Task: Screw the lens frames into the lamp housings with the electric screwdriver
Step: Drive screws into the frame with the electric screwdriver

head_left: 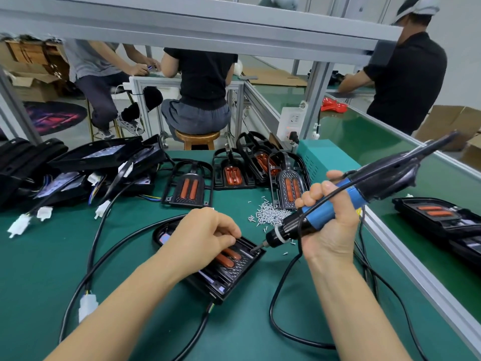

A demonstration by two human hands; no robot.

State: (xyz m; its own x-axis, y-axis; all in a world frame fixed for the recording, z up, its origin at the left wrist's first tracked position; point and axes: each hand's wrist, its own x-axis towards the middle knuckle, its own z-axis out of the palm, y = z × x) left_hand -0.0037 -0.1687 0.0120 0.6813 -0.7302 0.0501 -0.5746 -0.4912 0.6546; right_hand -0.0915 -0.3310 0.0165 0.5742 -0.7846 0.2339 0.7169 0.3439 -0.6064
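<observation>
On the green felt mat [52, 269], left hand [205, 233] presses curled fingers on the ribbed lens frame [229, 264] inside black plastic housing [208, 285]; right hand [330, 225] grips the blue screwdriver [325, 212], tip at the frame's far edge.

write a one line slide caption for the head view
Right hand drives the electric screwdriver into the lens frame while the left hand steadies it.
</observation>
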